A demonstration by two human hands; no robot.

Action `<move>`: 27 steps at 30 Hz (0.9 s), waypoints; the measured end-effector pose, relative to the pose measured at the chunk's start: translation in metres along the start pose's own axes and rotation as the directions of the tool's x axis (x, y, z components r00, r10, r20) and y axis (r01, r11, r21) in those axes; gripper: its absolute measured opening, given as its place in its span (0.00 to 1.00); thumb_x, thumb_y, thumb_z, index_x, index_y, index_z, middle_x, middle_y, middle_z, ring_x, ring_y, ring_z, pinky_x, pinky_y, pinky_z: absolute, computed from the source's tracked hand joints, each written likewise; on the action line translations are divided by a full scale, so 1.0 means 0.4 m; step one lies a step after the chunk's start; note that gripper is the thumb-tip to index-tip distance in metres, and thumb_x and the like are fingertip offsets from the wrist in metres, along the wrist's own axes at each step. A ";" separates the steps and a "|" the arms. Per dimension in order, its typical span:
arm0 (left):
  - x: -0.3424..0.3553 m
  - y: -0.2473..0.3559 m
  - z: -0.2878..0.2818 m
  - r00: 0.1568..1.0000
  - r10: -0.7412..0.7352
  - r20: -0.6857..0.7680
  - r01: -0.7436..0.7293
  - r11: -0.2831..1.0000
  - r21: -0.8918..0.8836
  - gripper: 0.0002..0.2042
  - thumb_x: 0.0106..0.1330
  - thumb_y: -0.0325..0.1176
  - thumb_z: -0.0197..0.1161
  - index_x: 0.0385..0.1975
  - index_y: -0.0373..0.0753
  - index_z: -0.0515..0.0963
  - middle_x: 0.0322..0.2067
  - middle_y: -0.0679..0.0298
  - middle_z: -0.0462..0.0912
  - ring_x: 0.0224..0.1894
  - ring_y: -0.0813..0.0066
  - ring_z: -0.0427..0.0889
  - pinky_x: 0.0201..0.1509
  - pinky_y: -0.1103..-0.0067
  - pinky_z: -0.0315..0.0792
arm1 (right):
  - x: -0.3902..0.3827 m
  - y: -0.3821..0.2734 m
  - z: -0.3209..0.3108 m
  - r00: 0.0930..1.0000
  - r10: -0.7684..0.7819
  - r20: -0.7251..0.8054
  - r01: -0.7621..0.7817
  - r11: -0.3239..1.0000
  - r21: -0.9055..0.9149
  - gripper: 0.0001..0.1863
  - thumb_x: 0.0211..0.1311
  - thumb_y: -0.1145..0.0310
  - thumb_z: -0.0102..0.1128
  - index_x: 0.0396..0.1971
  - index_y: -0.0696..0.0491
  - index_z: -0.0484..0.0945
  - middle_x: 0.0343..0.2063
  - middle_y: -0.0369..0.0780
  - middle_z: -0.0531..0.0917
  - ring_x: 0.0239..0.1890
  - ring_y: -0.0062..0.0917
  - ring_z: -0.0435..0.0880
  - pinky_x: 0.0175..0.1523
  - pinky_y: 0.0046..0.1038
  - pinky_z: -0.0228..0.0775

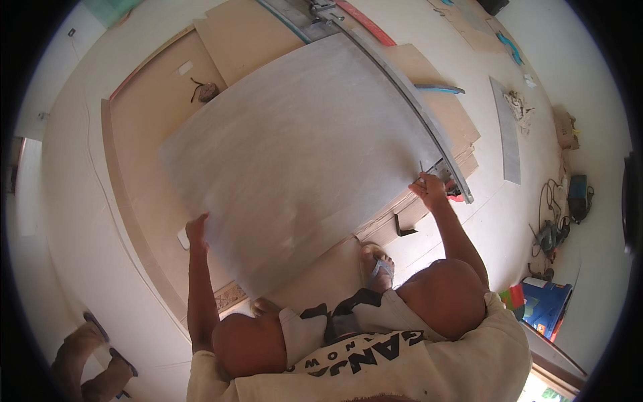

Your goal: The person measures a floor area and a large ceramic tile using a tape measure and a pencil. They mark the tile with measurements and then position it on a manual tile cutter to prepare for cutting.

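A large grey tile (301,144) lies in front of me, its far right side under the long metal rail (408,97) of what looks like a tile cutter. My left hand (196,231) grips the tile's left edge, thumb side up, with its lower fingers hidden. At the near right corner, my right hand (429,190) is closed around a thin pencil-like stick (421,166), which points up and away from me. Just beyond those fingers, a small metal piece (439,167) sits against the rail. Its exact kind cannot be made out.
Stacked cardboard (385,226) supports the tile's near side, with a black angled piece (404,226) on it. A brown door-like panel (151,141) lies left. Corded power tools (552,234) and a grey strip (506,134) are at right. Another person's legs (94,355) show lower left.
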State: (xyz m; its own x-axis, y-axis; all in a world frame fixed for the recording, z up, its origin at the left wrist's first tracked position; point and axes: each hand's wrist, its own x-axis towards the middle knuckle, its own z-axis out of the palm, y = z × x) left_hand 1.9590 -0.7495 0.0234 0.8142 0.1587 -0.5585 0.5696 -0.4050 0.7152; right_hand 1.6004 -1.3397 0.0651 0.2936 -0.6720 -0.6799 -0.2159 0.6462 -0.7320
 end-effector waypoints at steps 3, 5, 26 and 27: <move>0.026 -0.014 -0.022 0.999 -0.009 -0.046 0.008 0.999 -0.034 0.23 0.49 0.39 0.73 0.37 0.28 0.75 0.36 0.55 0.77 0.39 0.63 0.75 0.45 0.65 0.70 | -0.057 -0.041 0.032 0.998 0.036 0.042 -0.037 0.999 0.022 0.21 0.68 0.70 0.47 0.56 0.68 0.63 0.44 0.54 0.77 0.42 0.42 0.82 0.44 0.32 0.82; 0.019 -0.006 0.004 0.999 -0.024 -0.040 0.022 0.998 -0.062 0.26 0.49 0.39 0.73 0.41 0.26 0.72 0.40 0.53 0.75 0.44 0.63 0.74 0.49 0.64 0.69 | -0.081 -0.067 0.027 0.998 0.020 0.056 -0.023 0.999 0.046 0.13 0.69 0.72 0.46 0.47 0.64 0.66 0.39 0.55 0.80 0.39 0.43 0.84 0.46 0.37 0.83; -0.046 0.079 0.172 0.987 0.000 0.158 -0.006 0.999 0.032 0.44 0.47 0.43 0.75 0.57 0.18 0.59 0.56 0.42 0.67 0.57 0.57 0.69 0.59 0.65 0.65 | -0.198 -0.084 0.021 0.958 -0.023 0.287 0.068 0.986 -0.150 0.08 0.68 0.69 0.47 0.39 0.59 0.69 0.35 0.48 0.80 0.35 0.33 0.83 0.43 0.31 0.80; -0.044 0.083 0.186 0.989 -0.005 0.147 -0.004 0.998 0.064 0.44 0.47 0.43 0.75 0.56 0.18 0.60 0.55 0.43 0.67 0.56 0.57 0.69 0.58 0.65 0.66 | -0.201 -0.083 0.015 0.959 -0.022 0.283 0.070 0.984 -0.161 0.08 0.68 0.69 0.47 0.39 0.59 0.69 0.35 0.48 0.80 0.35 0.33 0.83 0.43 0.31 0.80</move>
State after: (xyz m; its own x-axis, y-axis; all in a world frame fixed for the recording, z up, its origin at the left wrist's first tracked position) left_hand 1.9551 -0.8329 0.0257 0.7857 0.0270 -0.6180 0.5580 -0.4622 0.6893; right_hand 1.5897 -1.3050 0.1445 0.5500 -0.5560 -0.6232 -0.3421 0.5307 -0.7754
